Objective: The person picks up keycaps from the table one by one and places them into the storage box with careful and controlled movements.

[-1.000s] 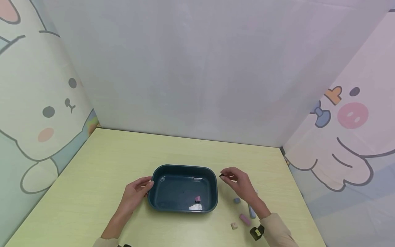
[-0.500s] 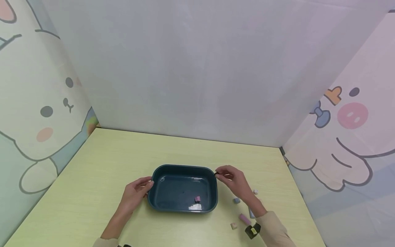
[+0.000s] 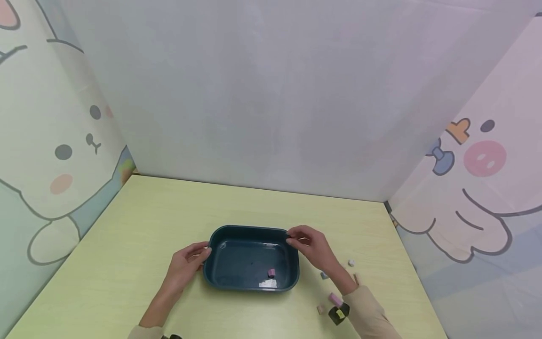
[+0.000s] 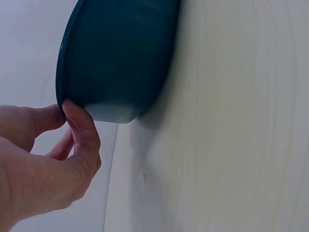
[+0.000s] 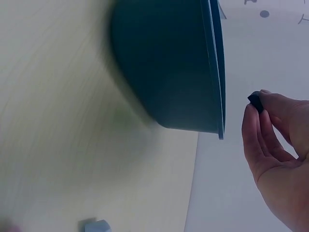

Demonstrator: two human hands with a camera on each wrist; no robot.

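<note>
1 dark tub (image 3: 220, 278), 2 hands, and 7 small blocks in view.

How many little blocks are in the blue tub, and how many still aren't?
One pink block already lies in the tub. The right hand pinches a small dark piece at the tub's rim, while the left hand holds its other side. Several small blocks remain on the table.

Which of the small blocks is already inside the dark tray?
The pink block alone lies in the dark tray, near its front right; the others lie on the table.
</note>
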